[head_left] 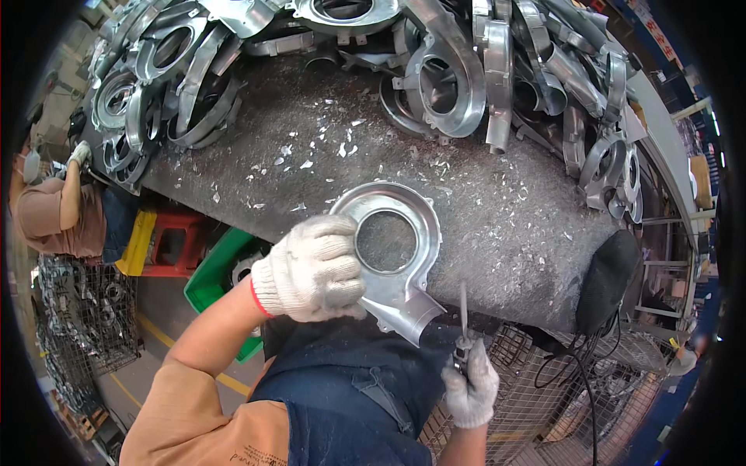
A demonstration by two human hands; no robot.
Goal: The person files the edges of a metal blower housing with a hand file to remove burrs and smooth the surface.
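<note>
My left hand (315,268), in a white knit glove with a red cuff edge, is closed on the left rim of a silvery metal blower housing (423,252). The housing has a round opening in its middle and a short spout that points toward me. It is tilted over the near edge of the dark workbench. Right of the spout, my gloved right hand (472,384) grips a slim hand tool (464,311) with a narrow metal blade pointing up. Blade and housing are apart. The tool's handle is mostly hidden in my fingers.
Similar metal housings (447,85) are heaped along the bench's far side. Metal chips (342,147) litter the dark bench top (272,101). A green bin (206,283) stands below left, a wire cage (505,404) below right. A co-worker (58,206) is at far left.
</note>
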